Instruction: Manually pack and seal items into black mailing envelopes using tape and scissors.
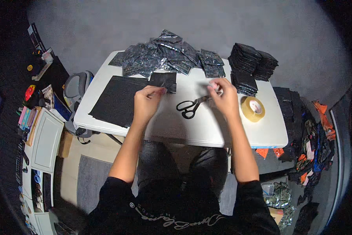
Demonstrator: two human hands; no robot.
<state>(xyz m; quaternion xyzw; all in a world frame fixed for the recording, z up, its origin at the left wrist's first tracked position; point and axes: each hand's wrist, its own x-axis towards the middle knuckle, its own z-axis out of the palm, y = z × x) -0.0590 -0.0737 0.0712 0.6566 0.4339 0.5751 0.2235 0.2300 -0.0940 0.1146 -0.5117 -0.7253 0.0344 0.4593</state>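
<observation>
My left hand is closed in a pinch, its fingertips by the near edge of a small folded black piece that looks like cloth. What those fingers hold, if anything, I cannot make out. Over the right-middle of the table my right hand is also pinched, with something small and pale, blurred, at the fingertips. Scissors with black handles lie between the hands, their blades partly hidden by the right one. Left of my left hand is a stack of flat black sheets.
A heap of shiny dark packets covers the white table's far side. Folded black stacks stand at the far right, near a roll of clear tape. A grey chair is at the left; piled clothes lie at the right.
</observation>
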